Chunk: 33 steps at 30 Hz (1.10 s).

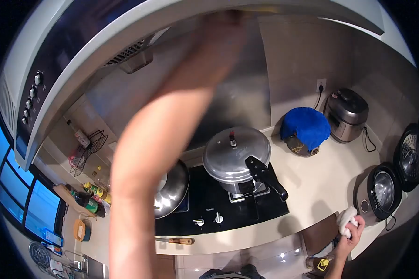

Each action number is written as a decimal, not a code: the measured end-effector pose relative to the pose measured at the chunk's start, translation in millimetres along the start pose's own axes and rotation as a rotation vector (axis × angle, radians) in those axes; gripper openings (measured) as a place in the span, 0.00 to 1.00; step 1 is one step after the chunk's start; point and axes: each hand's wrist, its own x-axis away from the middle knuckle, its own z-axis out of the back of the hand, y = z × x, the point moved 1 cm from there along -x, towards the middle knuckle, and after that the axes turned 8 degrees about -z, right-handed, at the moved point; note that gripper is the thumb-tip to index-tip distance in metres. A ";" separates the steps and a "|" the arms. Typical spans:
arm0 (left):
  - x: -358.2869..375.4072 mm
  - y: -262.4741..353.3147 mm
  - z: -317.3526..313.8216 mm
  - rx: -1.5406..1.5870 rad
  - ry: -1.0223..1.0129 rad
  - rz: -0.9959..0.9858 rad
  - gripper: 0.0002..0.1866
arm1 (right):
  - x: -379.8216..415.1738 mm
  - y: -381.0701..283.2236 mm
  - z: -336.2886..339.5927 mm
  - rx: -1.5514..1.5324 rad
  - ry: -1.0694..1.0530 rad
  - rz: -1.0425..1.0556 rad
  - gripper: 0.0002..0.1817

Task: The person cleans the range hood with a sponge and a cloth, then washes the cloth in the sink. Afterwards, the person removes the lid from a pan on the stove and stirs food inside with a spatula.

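My left arm stretches up across the view toward the underside of the range hood. At its end my left hand is dark and smeared by motion beneath the hood's edge, so its fingers cannot be made out. Low on the right, my right hand is closed around a crumpled white cloth, beside the rice cooker with its lid raised. Between the arms, a silver pressure cooker with a black handle sits on the black gas stove.
A steel wok is partly hidden behind my left arm. Near the back wall stand a pot under a blue cloth and a closed electric cooker. Several bottles line the left side. A wooden-handled utensil lies along the counter's front edge.
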 end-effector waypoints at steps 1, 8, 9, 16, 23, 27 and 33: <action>6.3 -16.2 -12.6 0.172 0.001 0.095 0.25 | -3.8 -7.5 1.3 -0.019 -0.003 -0.001 0.07; -9.4 64.2 60.4 0.581 -0.122 0.082 0.24 | -35.4 -36.4 1.3 -0.052 0.082 0.154 0.07; -13.2 94.3 92.8 0.641 -0.163 0.053 0.24 | -47.7 -37.0 2.6 -0.057 0.101 0.191 0.08; 70.3 289.2 307.2 1.358 -0.465 0.251 0.17 | -211.0 -141.9 30.0 0.107 0.503 0.518 0.24; 314.2 385.2 540.4 -0.225 0.541 -0.557 0.16 | -263.5 -324.7 -93.2 -0.289 0.558 0.624 0.21; 450.0 413.7 644.4 -0.235 0.867 -0.621 0.14 | -202.2 -370.1 -127.1 -0.477 0.483 0.671 0.21; 523.0 420.8 679.4 -0.128 0.957 -0.667 0.15 | -83.4 -472.2 -197.8 -0.505 0.593 1.016 0.19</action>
